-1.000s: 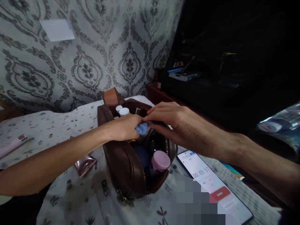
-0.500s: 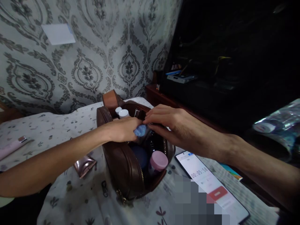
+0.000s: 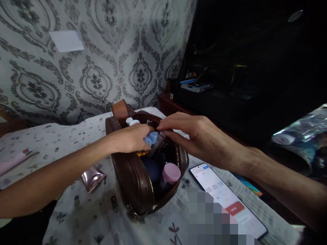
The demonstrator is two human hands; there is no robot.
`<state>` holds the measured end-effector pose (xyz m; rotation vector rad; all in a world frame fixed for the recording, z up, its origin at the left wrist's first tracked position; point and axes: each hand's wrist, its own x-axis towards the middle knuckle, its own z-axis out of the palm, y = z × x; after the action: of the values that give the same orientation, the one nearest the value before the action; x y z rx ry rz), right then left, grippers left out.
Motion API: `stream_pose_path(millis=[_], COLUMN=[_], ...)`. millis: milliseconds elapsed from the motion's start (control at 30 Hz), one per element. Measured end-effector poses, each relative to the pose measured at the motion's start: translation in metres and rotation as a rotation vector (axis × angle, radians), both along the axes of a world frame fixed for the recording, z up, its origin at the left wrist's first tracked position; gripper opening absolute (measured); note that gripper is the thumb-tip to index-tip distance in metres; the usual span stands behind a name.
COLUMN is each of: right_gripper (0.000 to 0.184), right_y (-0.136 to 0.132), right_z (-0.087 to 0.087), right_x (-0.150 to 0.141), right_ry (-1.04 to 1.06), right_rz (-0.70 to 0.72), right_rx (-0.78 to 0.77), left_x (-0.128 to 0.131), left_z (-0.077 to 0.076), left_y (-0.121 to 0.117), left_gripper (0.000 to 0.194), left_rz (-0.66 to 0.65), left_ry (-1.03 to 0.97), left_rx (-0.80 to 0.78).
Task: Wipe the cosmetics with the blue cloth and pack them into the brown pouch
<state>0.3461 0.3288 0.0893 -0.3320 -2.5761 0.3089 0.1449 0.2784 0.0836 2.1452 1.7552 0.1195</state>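
A brown zip-up leather bag (image 3: 130,180) stands unzipped on the patterned cloth, with both hands in its mouth. My left hand (image 3: 133,137) curls its fingers around a blue, crinkled, soft-looking item (image 3: 151,138). From the right reaches my right hand (image 3: 186,131), its thumb and fingers pinched together beside the blue item, by a translucent bottle-like thing (image 3: 156,145); what they grip is partly hidden. A pink-lidded jar (image 3: 171,173) and a dark blue round item (image 3: 151,169) sit at the bag's near end. White-capped containers (image 3: 134,122) show behind my left hand.
A phone (image 3: 233,204) running a timer lies right of the bag. To the left are a shiny pink packet (image 3: 93,178) and a pink tube (image 3: 15,161). A clear plastic bottle (image 3: 283,139) is at far right. Patterned wallpaper (image 3: 97,78) rises behind.
My left hand has shifted slightly back and left, and the blue item has moved with it. More of the translucent thing and something yellow now show. My right hand stays nearly in place.
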Motion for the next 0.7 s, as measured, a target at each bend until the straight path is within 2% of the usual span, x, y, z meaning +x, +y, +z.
stream_pose_path(millis=[133,267,367,467,600,700], right_gripper=[0.026,0.022,0.021,0.027,0.028,0.027], right_y=[-0.011,-0.034,-0.056,-0.083,-0.122,-0.145], right_z=[0.004,0.001,-0.008,-0.024,-0.058,-0.084], right_x=[0.008,0.021,0.028,0.029,0.019,0.006], right_ry=[0.077,0.16,0.155,0.094,0.063,0.083], right_rz=[-0.058,-0.049,0.055,0.163,0.25,0.333], right_rx=[-0.007,-0.004,-0.025,-0.095,-0.198,-0.273], left_x=[-0.002,-0.007,-0.011,-0.013,-0.012,-0.007], left_z=[0.01,0.023,0.021,-0.004,-0.054,-0.079], left_y=[-0.017,-0.056,-0.092,-0.129,-0.175,-0.209], left_gripper=[0.019,0.02,0.022,0.026,0.033,0.032], left_rz=[0.072,0.226,0.332,0.387,0.412,0.469], left_ry=[-0.135,-0.274,-0.285,-0.281,-0.392,-0.322], left_rx=[0.238,0.517,0.505,0.356,0.235,0.184])
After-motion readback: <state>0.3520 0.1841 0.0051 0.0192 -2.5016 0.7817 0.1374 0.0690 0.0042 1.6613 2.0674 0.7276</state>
